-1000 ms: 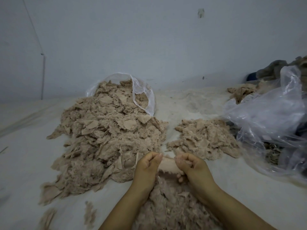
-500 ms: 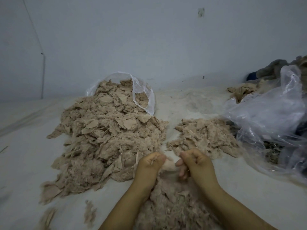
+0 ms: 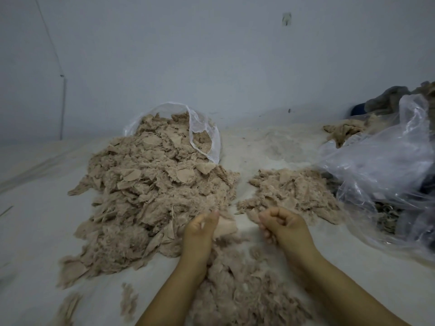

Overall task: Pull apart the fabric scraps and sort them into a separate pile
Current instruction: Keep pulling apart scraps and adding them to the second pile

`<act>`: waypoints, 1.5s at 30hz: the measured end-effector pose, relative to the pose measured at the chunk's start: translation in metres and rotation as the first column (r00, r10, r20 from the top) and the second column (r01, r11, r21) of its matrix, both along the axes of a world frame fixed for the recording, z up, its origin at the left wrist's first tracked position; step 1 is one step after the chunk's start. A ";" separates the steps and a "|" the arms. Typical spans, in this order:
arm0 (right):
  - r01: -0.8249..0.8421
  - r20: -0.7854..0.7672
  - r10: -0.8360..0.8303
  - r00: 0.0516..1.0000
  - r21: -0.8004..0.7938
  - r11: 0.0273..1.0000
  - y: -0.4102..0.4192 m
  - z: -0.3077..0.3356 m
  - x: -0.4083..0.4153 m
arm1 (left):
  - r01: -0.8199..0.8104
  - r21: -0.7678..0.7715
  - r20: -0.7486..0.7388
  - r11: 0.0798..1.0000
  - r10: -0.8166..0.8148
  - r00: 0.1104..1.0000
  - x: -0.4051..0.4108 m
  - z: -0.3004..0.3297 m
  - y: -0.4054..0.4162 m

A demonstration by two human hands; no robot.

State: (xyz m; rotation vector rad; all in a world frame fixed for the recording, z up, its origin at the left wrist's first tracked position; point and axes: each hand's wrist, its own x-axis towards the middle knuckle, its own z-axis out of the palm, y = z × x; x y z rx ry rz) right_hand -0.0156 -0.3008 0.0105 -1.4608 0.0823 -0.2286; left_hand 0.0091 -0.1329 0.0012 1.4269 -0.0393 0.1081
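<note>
Beige scrap [image 3: 226, 228] in left grip [image 3: 201, 228]

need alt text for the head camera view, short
Two bare hands work over beige fabric scraps: the left hand pinches a smooth scrap, the right hand is curled beside it. A large pile spills from a clear bag; a smaller pile lies right.

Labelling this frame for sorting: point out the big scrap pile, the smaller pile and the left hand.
big scrap pile [image 3: 150, 196]: head view, middle of the heap.
smaller pile [image 3: 292, 191]: head view, its centre.
left hand [image 3: 201, 228]: head view, back of the hand, which grips a scrap.
</note>
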 end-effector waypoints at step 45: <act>-0.015 0.127 0.079 0.989 -0.447 0.895 0.002 -0.015 0.004 | -0.117 0.649 0.326 0.752 -0.136 0.935 0.012 -0.015 0.011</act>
